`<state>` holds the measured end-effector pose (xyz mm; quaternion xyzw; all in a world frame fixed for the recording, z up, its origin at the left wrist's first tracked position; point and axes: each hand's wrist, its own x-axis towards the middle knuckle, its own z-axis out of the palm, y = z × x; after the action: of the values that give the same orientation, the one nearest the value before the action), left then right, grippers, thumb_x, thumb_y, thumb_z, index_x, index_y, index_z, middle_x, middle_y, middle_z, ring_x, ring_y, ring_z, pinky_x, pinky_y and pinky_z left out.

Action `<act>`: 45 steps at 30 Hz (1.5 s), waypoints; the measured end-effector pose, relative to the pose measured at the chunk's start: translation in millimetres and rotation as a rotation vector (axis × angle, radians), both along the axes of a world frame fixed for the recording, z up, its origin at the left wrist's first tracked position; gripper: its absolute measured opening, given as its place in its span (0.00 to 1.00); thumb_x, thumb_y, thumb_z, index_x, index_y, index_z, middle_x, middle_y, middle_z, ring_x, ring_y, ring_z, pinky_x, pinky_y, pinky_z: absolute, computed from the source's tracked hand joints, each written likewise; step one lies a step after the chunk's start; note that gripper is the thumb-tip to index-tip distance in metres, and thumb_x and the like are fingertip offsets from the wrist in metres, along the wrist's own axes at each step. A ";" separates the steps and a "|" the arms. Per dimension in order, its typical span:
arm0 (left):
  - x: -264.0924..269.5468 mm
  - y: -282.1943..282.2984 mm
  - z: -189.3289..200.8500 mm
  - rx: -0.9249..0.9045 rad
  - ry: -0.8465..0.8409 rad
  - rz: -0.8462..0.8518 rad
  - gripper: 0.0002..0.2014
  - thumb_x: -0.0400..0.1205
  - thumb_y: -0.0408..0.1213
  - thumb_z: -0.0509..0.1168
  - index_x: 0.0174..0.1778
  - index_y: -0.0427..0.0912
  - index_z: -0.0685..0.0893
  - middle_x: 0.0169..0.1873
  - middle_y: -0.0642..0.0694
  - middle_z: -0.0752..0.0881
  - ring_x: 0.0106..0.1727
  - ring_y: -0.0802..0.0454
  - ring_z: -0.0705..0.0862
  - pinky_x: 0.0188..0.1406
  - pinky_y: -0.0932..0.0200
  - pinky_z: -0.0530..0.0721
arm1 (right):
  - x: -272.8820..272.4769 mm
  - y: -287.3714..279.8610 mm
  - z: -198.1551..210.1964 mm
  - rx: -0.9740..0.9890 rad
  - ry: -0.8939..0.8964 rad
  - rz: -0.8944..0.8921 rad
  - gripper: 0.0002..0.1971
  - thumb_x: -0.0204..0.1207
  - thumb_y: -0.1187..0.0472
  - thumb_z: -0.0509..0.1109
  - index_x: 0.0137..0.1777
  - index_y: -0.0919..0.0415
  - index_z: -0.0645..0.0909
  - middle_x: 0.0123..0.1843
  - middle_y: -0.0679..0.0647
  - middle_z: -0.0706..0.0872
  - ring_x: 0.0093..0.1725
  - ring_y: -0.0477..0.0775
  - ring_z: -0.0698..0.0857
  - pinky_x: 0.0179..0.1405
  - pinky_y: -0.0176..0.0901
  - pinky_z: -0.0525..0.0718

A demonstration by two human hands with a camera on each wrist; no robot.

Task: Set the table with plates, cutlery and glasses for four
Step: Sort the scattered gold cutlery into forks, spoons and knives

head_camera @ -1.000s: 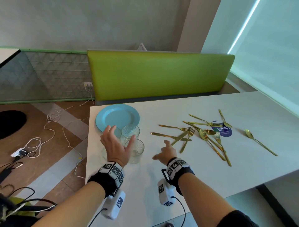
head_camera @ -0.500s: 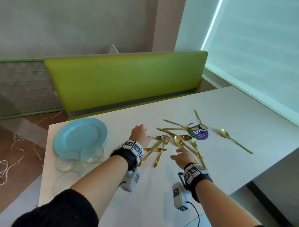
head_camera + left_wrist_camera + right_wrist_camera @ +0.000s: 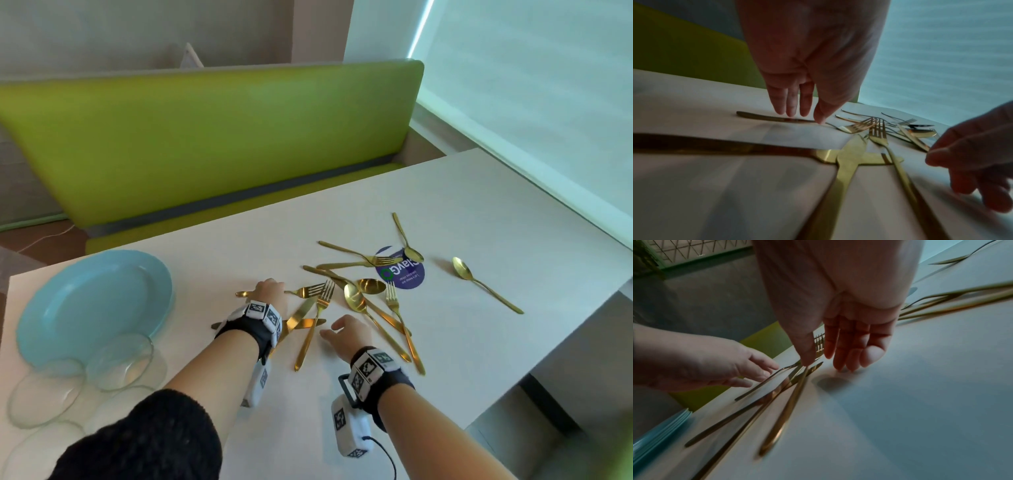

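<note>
- Left hand [image 3: 270, 291] reaches over the white surface [image 3: 479, 212] to the far-left fork [image 3: 301, 292]; fingers pointing down, thumb tip [image 3: 821, 119] at the fork's thin neck, other fingertips just above/at the handle. Can't tell if it's actually pinched yet; fingers fairly straight, so reads as open.
- Right hand [image 3: 347, 334] low over the surface nr the front of the cutlery pile; fingers extended, relaxed, holding nothing. Thumb tip [image 3: 805, 360] sits at/over a second fork [image 3: 313, 325]; contact unclear, wrist view blurred.
- Under left wrist: 2 gold knives [image 3: 301, 318] crossed, the second fork lying over them.
- Rest of gold cutlery scattered mid-surface, overlapping: spoons [image 3: 359, 303] and forks, some lying on a round purple sticker [image 3: 402, 274].
- 1 lone spoon [image 3: 479, 282] to the right, apart from the pile.
- Light-blue plates [image 3: 92, 308] stacked at the left end of the surface; the stacked edges show in right wrist view.
- Clear glasses [image 3: 116, 359] grouped just in front of the plates, nr the front-left corner; 1 overlaps the plate rim from this angle.
- Green bench back [image 3: 222, 137] behind the surface.
</note>
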<state>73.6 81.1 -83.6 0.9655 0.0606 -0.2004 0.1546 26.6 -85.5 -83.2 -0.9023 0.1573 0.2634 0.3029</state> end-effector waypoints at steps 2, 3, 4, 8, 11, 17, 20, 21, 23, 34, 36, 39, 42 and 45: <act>2.5 3.5 -7.5 0.011 -0.036 -0.030 0.19 0.79 0.28 0.54 0.64 0.39 0.81 0.64 0.40 0.78 0.69 0.42 0.75 0.66 0.50 0.78 | 1.9 9.1 -3.0 0.024 0.008 -0.019 0.19 0.76 0.48 0.69 0.62 0.58 0.77 0.61 0.56 0.83 0.58 0.55 0.82 0.54 0.44 0.81; 3.2 5.2 -10.6 0.009 -0.062 -0.033 0.20 0.79 0.27 0.54 0.64 0.40 0.82 0.63 0.41 0.78 0.68 0.43 0.74 0.65 0.51 0.78 | 3.1 13.4 -4.7 0.031 0.005 -0.031 0.18 0.76 0.47 0.69 0.60 0.58 0.77 0.58 0.56 0.83 0.55 0.54 0.82 0.51 0.44 0.81; 4.2 6.9 -13.2 0.008 -0.090 -0.034 0.20 0.80 0.26 0.53 0.63 0.40 0.83 0.63 0.41 0.79 0.68 0.43 0.74 0.64 0.51 0.79 | 4.4 17.3 -6.1 0.030 0.004 -0.044 0.16 0.76 0.47 0.68 0.57 0.58 0.77 0.56 0.56 0.83 0.52 0.54 0.82 0.50 0.44 0.82; 6.2 13.0 -16.5 -0.002 -0.158 -0.048 0.18 0.80 0.25 0.52 0.59 0.37 0.83 0.60 0.40 0.80 0.66 0.43 0.75 0.62 0.52 0.78 | 5.8 28.8 -10.4 -0.039 0.018 -0.062 0.19 0.78 0.47 0.66 0.59 0.62 0.77 0.57 0.57 0.83 0.57 0.56 0.83 0.53 0.45 0.82; 7.9 14.4 -13.5 0.003 -0.171 -0.060 0.17 0.81 0.24 0.51 0.58 0.35 0.82 0.60 0.39 0.80 0.66 0.43 0.76 0.61 0.51 0.79 | 5.6 33.0 -11.0 -0.061 0.005 -0.096 0.20 0.78 0.49 0.66 0.62 0.62 0.77 0.59 0.58 0.84 0.59 0.58 0.83 0.55 0.46 0.82; 7.3 18.0 2.4 -0.015 -0.160 0.074 0.15 0.83 0.25 0.49 0.63 0.34 0.75 0.60 0.35 0.83 0.61 0.36 0.81 0.55 0.47 0.81 | 7.1 34.1 -11.9 -0.122 0.003 -0.126 0.17 0.78 0.53 0.64 0.60 0.64 0.81 0.58 0.58 0.86 0.58 0.58 0.85 0.50 0.43 0.81; 7.3 22.2 10.5 -0.225 -0.235 0.221 0.13 0.85 0.29 0.51 0.63 0.33 0.74 0.59 0.34 0.83 0.61 0.35 0.82 0.55 0.47 0.79 | 7.5 29.3 -9.5 -0.125 0.029 -0.116 0.13 0.78 0.53 0.65 0.50 0.62 0.82 0.49 0.57 0.86 0.50 0.57 0.84 0.41 0.39 0.77; 7.2 22.4 13.3 -0.313 -0.261 0.268 0.12 0.85 0.30 0.52 0.62 0.33 0.75 0.59 0.33 0.84 0.61 0.35 0.82 0.56 0.47 0.79 | 7.7 27.4 -8.6 -0.117 0.031 -0.110 0.11 0.78 0.53 0.65 0.46 0.61 0.81 0.47 0.57 0.85 0.46 0.57 0.82 0.40 0.38 0.76; 6.1 21.2 17.3 -0.480 -0.292 0.359 0.11 0.85 0.31 0.54 0.60 0.32 0.76 0.57 0.34 0.85 0.59 0.35 0.83 0.56 0.48 0.80 | 7.4 24.2 -5.2 -0.092 0.020 -0.103 0.08 0.76 0.55 0.65 0.43 0.59 0.81 0.46 0.57 0.86 0.42 0.55 0.81 0.40 0.39 0.79; -9.2 -16.3 34.4 -1.029 -0.111 0.583 0.07 0.84 0.34 0.61 0.55 0.39 0.81 0.36 0.45 0.85 0.41 0.46 0.86 0.45 0.50 0.89 | 28.0 13.0 45.3 0.321 -0.180 -0.146 0.11 0.77 0.59 0.69 0.32 0.54 0.79 0.32 0.51 0.83 0.30 0.48 0.79 0.29 0.36 0.80; -12.0 -25.5 40.6 -1.088 -0.044 0.583 0.07 0.84 0.36 0.61 0.54 0.39 0.80 0.39 0.44 0.86 0.42 0.46 0.87 0.50 0.46 0.90 | 30.3 13.8 51.7 0.378 -0.182 -0.131 0.11 0.77 0.60 0.70 0.33 0.54 0.79 0.32 0.51 0.83 0.29 0.47 0.80 0.28 0.35 0.80; -15.2 -32.9 43.8 -1.074 -0.012 0.515 0.09 0.80 0.42 0.63 0.46 0.41 0.83 0.45 0.38 0.89 0.46 0.38 0.89 0.52 0.39 0.89 | 29.7 15.0 53.1 0.408 -0.187 -0.102 0.11 0.78 0.61 0.70 0.33 0.56 0.80 0.31 0.50 0.84 0.28 0.46 0.80 0.26 0.35 0.79; -14.0 -34.3 33.1 -1.022 -0.001 0.470 0.14 0.74 0.52 0.63 0.38 0.45 0.85 0.41 0.38 0.90 0.48 0.35 0.89 0.54 0.37 0.87 | 26.1 14.5 50.3 0.422 -0.187 -0.091 0.09 0.78 0.61 0.69 0.35 0.56 0.81 0.31 0.49 0.84 0.28 0.45 0.80 0.27 0.35 0.78; -15.1 -36.7 32.6 -0.979 0.010 0.441 0.08 0.77 0.48 0.65 0.39 0.49 0.85 0.46 0.39 0.91 0.51 0.37 0.89 0.57 0.39 0.86 | 22.8 13.0 49.6 0.417 -0.198 -0.100 0.09 0.78 0.61 0.70 0.35 0.55 0.80 0.30 0.47 0.84 0.27 0.43 0.80 0.26 0.33 0.77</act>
<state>58.5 44.4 -51.0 0.7440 0.1620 -0.1724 0.6249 49.4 -72.5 -33.6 -0.8327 0.1133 0.1850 0.5094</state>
